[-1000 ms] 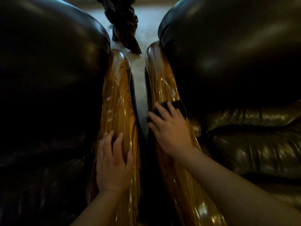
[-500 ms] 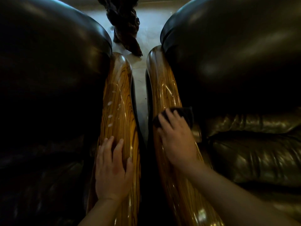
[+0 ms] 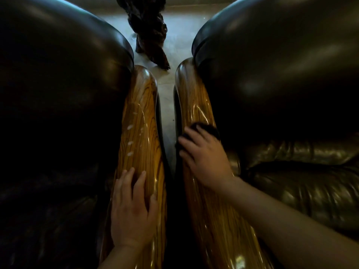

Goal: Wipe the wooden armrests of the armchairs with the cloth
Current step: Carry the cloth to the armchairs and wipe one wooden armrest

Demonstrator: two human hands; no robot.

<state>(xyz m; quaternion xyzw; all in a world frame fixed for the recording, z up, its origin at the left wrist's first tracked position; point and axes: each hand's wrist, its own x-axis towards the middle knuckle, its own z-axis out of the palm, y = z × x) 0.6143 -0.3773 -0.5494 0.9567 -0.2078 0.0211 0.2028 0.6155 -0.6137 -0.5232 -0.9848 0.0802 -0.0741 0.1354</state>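
Two glossy striped wooden armrests run side by side away from me. My right hand [image 3: 204, 156] presses a dark cloth [image 3: 206, 129] flat onto the right armrest [image 3: 194, 101], about halfway along it; only the cloth's far edge shows past my fingers. My left hand [image 3: 133, 212] lies flat, fingers spread, on the near part of the left armrest [image 3: 139, 121]. It holds nothing. A few pale spots dot the left armrest ahead of that hand.
Dark leather armchair backs bulge on the left [image 3: 58, 74] and right [image 3: 281, 65], with a leather seat cushion [image 3: 301, 181] at right. A narrow gap of pale floor [image 3: 167, 105] separates the chairs. A dark gnarled wooden piece [image 3: 149, 33] stands on the floor beyond.
My right hand and the cloth slid a little toward me along the right armrest half a second ago and sit at about the same spot now. The left hand stays put.
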